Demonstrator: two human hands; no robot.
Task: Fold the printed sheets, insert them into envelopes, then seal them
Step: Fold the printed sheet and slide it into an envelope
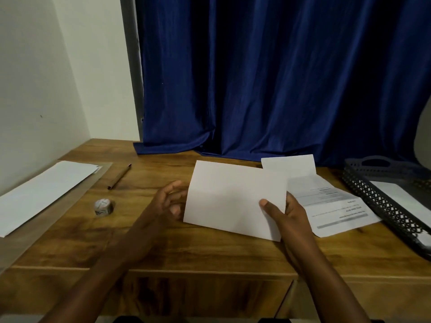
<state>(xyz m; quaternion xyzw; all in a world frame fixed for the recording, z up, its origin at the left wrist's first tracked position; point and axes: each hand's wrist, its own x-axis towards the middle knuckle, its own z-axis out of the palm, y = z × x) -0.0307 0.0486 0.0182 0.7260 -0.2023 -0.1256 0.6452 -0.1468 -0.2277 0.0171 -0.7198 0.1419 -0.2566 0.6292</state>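
Observation:
A folded white sheet (233, 197) is held just above the wooden desk (163, 241) in the middle. My right hand (286, 213) grips its right edge, thumb on top. My left hand (169, 201) is at the sheet's left edge with fingers spread and curled; whether it touches the paper is unclear. A printed sheet (335, 208) lies flat to the right, partly folded up at its far end. White envelopes (39, 194) lie stacked at the left edge of the desk.
A dark perforated tray (382, 201) holding white paper stands at the right. A brown pen (119, 177) and a small roll of tape (104, 207) lie left of centre. A blue curtain (279, 78) hangs behind, its hem on the desk.

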